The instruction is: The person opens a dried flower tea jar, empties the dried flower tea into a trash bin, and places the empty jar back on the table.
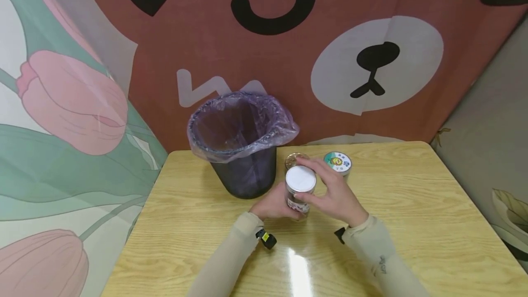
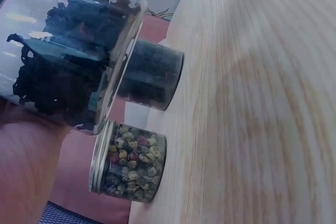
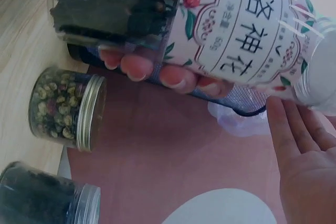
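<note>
Head view: the left hand (image 1: 274, 205) grips the clear jar (image 1: 299, 191) upright above the table (image 1: 412, 205), white lid (image 1: 301, 178) upward, right hand (image 1: 336, 194) curled around the lid. Left wrist: jar bottom (image 2: 68, 61) near the bud jar (image 2: 128, 163). Right wrist: left fingers (image 3: 136, 66) wrap the label (image 3: 247, 30)

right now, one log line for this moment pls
left hand grips labelled jar | right hand on its white lid | two jars behind | lined bin

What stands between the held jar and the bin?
Nothing visible does. The jar, gripped by the left hand with the right hand at its lid, is just right of the bin, and only bare table separates them.
</note>
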`<state>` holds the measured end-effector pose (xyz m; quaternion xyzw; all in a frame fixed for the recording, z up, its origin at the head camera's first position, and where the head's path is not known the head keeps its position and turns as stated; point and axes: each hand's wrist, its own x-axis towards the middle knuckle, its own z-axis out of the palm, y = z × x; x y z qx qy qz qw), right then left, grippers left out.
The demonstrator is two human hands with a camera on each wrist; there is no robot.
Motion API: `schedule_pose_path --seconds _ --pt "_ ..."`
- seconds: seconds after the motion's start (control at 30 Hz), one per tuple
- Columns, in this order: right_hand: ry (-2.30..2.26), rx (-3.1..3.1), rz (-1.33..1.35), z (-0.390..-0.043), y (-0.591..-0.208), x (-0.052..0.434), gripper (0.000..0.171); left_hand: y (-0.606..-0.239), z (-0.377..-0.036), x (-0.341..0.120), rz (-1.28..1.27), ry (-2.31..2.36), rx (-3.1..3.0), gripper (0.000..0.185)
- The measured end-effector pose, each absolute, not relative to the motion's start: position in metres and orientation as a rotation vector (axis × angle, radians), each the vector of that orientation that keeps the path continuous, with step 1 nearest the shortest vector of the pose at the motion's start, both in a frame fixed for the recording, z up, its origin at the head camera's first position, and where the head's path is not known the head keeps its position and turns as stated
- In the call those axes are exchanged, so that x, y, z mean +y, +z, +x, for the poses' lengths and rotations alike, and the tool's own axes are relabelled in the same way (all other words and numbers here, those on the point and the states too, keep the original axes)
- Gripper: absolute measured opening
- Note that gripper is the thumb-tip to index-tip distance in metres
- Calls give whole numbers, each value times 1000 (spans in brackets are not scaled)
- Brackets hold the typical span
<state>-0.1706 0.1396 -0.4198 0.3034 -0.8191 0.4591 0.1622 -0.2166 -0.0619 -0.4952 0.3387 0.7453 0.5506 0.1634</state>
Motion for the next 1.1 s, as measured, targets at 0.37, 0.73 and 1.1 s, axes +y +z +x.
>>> schedule_pose_path --seconds 0.37,0.73,1.1 --pt "1359 -2293 947 -178 -423 164 79 -494 -217 -63 953 1542 2142 81" --pt "1300 -2289 953 -179 -425 168 78 -495 -217 -63 950 1552 2126 81" --pt "1259 -2358 885 -174 -426 144 91 -498 -219 -63 956 1538 2141 76"
